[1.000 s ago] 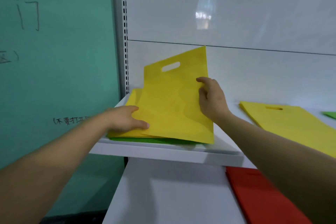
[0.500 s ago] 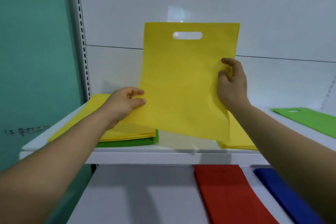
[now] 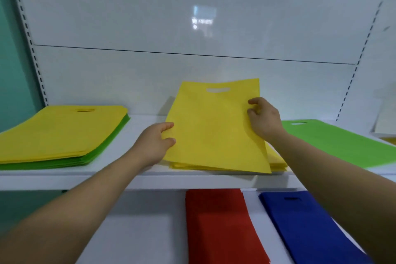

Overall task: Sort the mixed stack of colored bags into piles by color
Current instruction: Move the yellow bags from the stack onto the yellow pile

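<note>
1. The left hand (image 3: 155, 146) pinches the left edge of a yellow bag (image 3: 214, 130), thumb on top and fingers tucked beneath. The right hand (image 3: 264, 120) grips the opposite edge higher up, fingers curled over it.
2. The bag is held tilted over the middle of the upper shelf (image 3: 150, 180). Its end with the cut-out handle is raised toward the back panel (image 3: 192, 28), and its near edge is down at a yellow pile (image 3: 276, 161) lying underneath. Whether the bag rests on that pile cannot be told.
3. The pile's corner shows just past the bag's right edge, close to the shelf's front lip.
4. To the left, well apart across a strip of bare white shelf, sits the mixed stack (image 3: 60, 130), yellow on top with green layers (image 3: 102, 148) fanned out below. Its near edge runs along the shelf front.
5. To the right, just beyond the right forearm, a green bag (image 3: 334, 141) lies flat, its handle end toward the back. A narrow band of shelf separates it from the yellow pile.
6. At the far right edge, a pale object (image 3: 383, 122) is too blurred to identify.
7. On the lower shelf (image 3: 139, 231), red bags (image 3: 216, 225) and blue bags (image 3: 306, 227) lie side by side with a thin white gap between them. Open white surface stretches to their left.
8. Slotted uprights (image 3: 32, 49) frame the back panel at both sides. A teal wall (image 3: 12, 92) borders the unit on the left.
</note>
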Available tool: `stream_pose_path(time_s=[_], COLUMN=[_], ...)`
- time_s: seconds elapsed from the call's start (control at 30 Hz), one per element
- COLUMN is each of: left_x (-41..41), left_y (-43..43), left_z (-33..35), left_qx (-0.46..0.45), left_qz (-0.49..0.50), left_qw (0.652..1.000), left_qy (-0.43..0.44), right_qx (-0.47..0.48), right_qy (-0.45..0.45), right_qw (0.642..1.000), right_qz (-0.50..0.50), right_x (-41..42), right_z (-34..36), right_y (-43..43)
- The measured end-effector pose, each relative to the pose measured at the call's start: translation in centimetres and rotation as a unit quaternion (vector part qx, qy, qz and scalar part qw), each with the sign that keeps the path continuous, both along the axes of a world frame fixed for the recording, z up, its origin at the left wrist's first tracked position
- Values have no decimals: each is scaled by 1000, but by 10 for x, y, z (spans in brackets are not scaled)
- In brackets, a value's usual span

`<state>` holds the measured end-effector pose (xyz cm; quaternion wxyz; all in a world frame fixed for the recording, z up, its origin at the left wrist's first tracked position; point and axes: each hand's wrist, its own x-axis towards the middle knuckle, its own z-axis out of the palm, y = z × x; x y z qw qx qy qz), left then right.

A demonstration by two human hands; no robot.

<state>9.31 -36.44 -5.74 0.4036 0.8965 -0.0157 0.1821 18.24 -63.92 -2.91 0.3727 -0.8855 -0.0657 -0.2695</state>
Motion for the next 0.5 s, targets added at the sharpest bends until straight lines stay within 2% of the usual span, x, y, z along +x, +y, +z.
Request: stream_pose_path(time_s=[0.17, 0.33, 0.5], left_x=[-2, -6, -16], left_y=[-25, -31, -33], left_z=[-12, -18, -20], left_qx=[84, 137, 199], left_qz=[22, 4, -36], left_qw=[996, 989, 971], left_qy=[21, 63, 124], right_qx=[-63, -134, -133], right_qy=[66, 207, 275], right_qw=[996, 969, 950], right_qz=[14, 35, 61], right_x=[25, 34, 37], right_z=[-16, -23, -31], right_y=[-17, -24, -34])
